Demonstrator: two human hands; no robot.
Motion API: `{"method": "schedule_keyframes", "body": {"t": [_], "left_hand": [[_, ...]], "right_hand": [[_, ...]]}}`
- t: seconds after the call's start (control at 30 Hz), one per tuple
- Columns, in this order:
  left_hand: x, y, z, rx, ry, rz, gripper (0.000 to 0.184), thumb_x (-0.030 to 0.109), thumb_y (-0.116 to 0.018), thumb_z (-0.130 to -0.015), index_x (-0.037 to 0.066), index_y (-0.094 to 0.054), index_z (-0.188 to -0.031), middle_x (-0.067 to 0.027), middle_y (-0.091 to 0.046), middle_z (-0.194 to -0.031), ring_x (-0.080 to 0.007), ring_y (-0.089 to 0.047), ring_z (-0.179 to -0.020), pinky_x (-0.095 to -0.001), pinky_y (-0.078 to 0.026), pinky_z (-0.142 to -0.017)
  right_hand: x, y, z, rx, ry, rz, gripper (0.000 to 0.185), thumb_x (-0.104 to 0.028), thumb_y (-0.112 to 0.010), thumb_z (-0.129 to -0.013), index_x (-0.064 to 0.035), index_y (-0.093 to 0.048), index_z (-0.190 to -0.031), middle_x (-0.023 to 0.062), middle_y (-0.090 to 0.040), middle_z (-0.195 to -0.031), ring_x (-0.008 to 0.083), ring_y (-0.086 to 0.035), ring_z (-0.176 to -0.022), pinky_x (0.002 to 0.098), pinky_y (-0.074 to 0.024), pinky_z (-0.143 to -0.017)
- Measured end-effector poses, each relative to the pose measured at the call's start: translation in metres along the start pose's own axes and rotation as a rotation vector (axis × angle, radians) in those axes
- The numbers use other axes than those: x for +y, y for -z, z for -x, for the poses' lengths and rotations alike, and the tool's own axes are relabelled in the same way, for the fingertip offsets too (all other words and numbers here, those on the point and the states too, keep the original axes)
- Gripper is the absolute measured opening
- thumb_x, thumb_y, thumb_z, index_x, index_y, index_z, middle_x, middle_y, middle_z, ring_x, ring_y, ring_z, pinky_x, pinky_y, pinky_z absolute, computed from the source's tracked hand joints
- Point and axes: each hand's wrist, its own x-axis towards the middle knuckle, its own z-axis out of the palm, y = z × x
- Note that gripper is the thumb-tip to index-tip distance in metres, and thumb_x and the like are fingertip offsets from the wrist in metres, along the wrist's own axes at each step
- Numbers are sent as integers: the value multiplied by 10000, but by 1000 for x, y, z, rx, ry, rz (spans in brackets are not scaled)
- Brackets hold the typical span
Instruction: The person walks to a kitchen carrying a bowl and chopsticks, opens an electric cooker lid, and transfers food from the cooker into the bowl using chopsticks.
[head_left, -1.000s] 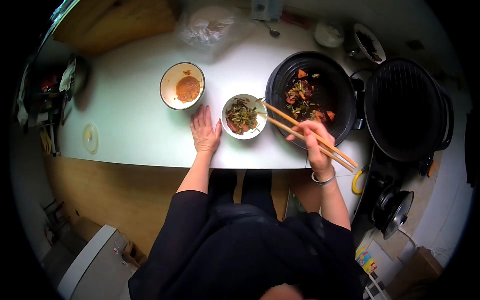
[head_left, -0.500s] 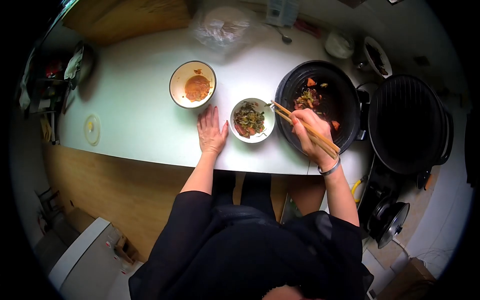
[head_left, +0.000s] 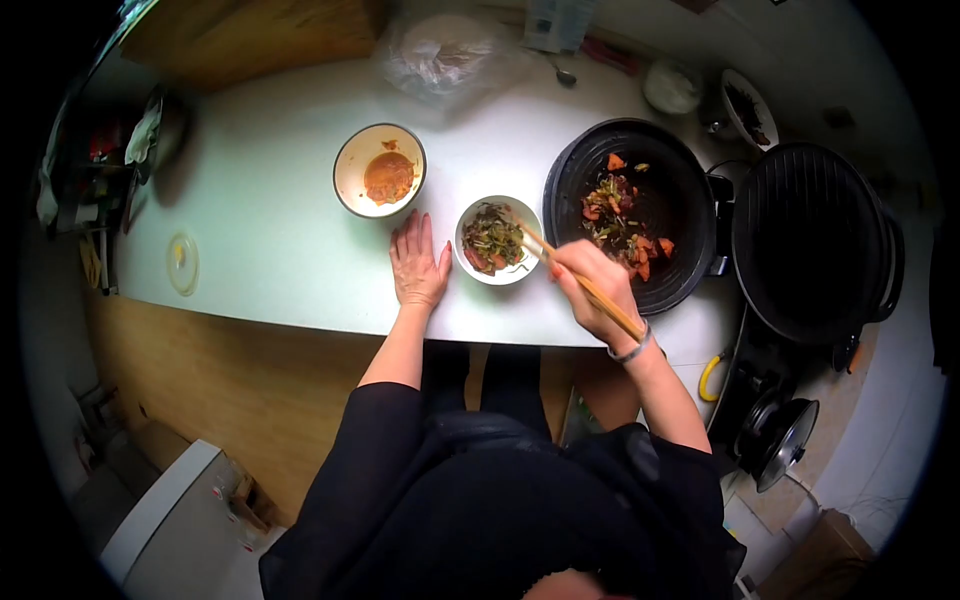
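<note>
My right hand [head_left: 598, 290] is closed around a pair of wooden chopsticks [head_left: 612, 306]. Their tips reach over the right side of a small white bowl [head_left: 461, 262], among the chopped greens and orange-red pieces [head_left: 493, 238] in it. Flat on the white counter, my left hand [head_left: 417, 268] rests with fingers spread, just left of that bowl. Beyond its fingertips stands a dark-rimmed cream bowl [head_left: 345, 180] with reddish-brown sauce [head_left: 390, 178]. To the right, a round black electric pan [head_left: 690, 225] holds more greens and orange-red pieces [head_left: 615, 212].
The pan's ridged black lid or plate [head_left: 812, 240] stands open at the right. A clear plastic bag [head_left: 445, 60], a spoon [head_left: 566, 77] and a white oval dish with dark food [head_left: 735, 88] lie along the back. A clear round lid [head_left: 183, 264] sits at the left.
My right hand has moved left with the chopsticks, from the pan's near edge to the small bowl, and their tips now reach its food. My left hand stays flat on the counter.
</note>
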Motion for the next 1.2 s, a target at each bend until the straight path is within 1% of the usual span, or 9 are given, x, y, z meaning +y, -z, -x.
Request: {"method": "schedule_keyframes", "body": {"t": [0.13,0.27,0.37,0.43,0.63,0.7,0.93,1.07,1.2], "left_hand": [[1,3,-5,-15,29,-21,633,367,-473,-831,61,-287,-1353,-120,-285,-1394,-279,-250,-1283,-413,-169,-1076],[0,0,-5,19,-2,-70,618,396,-457,-851,47,-310,-1340,-117,-309,-1374,-265,-275,-1262,-416,-181,-1074],[0,-1,-4,8,12,-20,650,330,-502,-812,77,-271,-1364,-108,-282,-1397,-303,-261,-1265,-417,-182,-1065],[0,-2,-2,-2,11,-26,652,327,-505,-809,78,-270,-1364,-107,-283,-1396,-302,-260,-1265,-416,-182,-1065],[0,0,-4,-28,23,-69,616,377,-463,-848,62,-298,-1351,-115,-297,-1383,-308,-276,-1247,-416,-199,-1059],[0,1,-3,-33,18,-54,615,376,-464,-846,65,-299,-1351,-114,-296,-1383,-307,-275,-1248,-415,-200,-1057],[1,1,-3,-9,7,-61,608,370,-464,-848,74,-298,-1352,-113,-292,-1387,-309,-278,-1246,-417,-201,-1053],[0,1,-3,-25,20,-46,614,366,-467,-847,76,-286,-1357,-114,-290,-1390,-307,-272,-1254,-419,-200,-1053],[-1,1,-2,-26,22,-50,617,367,-467,-847,79,-282,-1360,-114,-288,-1392,-307,-268,-1260,-420,-202,-1052]], "right_hand": [[-13,22,11,85,-141,-126,76,-16,-524,-838,36,-578,-846,112,-594,-760,182,-595,-635,266,-477,-592],[15,35,43,405,-325,-542,270,-191,-400,-943,44,-511,-1017,144,-599,-846,228,-638,-740,321,-525,-720],[37,59,64,649,-410,-535,295,-220,-362,-957,36,-478,-1046,156,-585,-888,238,-633,-757,335,-535,-738],[54,68,74,712,-439,-480,294,-214,-344,-963,33,-468,-1062,155,-579,-923,233,-632,-768,339,-539,-736],[83,56,65,614,-523,-607,287,-182,-362,-959,12,-456,-1149,152,-546,-1084,213,-650,-748,263,-539,-651],[91,51,67,618,-589,-597,298,-199,-365,-959,19,-463,-1137,155,-558,-1068,217,-650,-771,259,-534,-663],[90,48,86,631,-504,-542,331,-232,-363,-963,62,-508,-1014,181,-598,-954,257,-643,-817,319,-519,-777],[82,52,85,582,-462,-415,339,-249,-361,-968,56,-509,-983,186,-620,-894,250,-639,-853,317,-520,-778],[79,53,89,623,-505,-453,340,-253,-361,-967,54,-506,-993,176,-616,-889,236,-639,-821,319,-521,-767]]}}
